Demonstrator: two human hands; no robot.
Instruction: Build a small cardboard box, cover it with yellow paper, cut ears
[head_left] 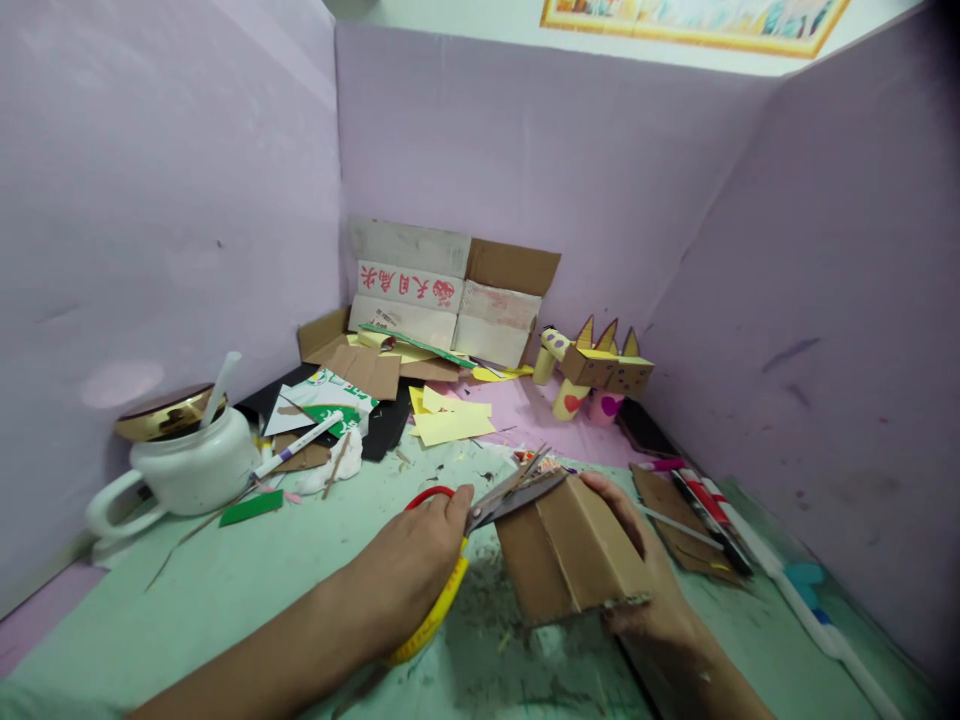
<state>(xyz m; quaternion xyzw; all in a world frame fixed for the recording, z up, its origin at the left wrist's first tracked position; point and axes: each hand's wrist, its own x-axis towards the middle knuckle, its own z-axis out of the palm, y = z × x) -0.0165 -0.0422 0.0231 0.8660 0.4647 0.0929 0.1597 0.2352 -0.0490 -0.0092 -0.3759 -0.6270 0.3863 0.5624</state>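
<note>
My left hand (420,565) is closed around the red and yellow handles of a pair of scissors (517,500). The scissors' blades are parted and lie at the far edge of a folded brown cardboard piece (574,550). From the right side, my right hand (649,575) grips that cardboard, with its fingers partly hidden behind it. The cardboard is creased and tilted above the green table surface (300,575).
A white teapot-like mug (191,465) stands at the left. Paper scraps (450,420) and an opened printed carton (442,290) lie behind. A cardboard figure (607,370) stands back right. Markers (709,510) lie along the right wall.
</note>
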